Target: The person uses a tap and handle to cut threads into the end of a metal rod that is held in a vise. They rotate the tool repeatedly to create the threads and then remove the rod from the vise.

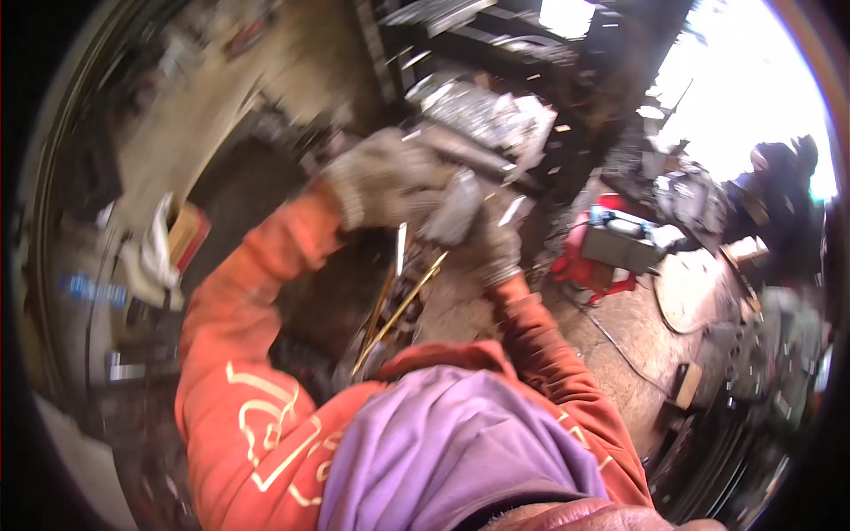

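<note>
Motion blurs both hands, which wear pale knitted work gloves. A grey, flat-sided block (452,211) is between them at chest height; its exact kind is too smeared to make out. My left hand (390,180) reaches in from the left with its fingers curled against the block's upper left side. On the block's right edge my right hand (496,250) is closed, its fingers partly hidden. Just beyond the hands runs a dark metal bar (465,150). Thin brass-coloured rods (400,311) slant below the block.
Crumpled clear plastic (487,111) lies past the bar, near dark metal framework. On the right, a red plastic stool (575,257) carries a grey box (620,248), and a cable (620,350) crosses the floor. A red-edged carton (186,237) stands at the left.
</note>
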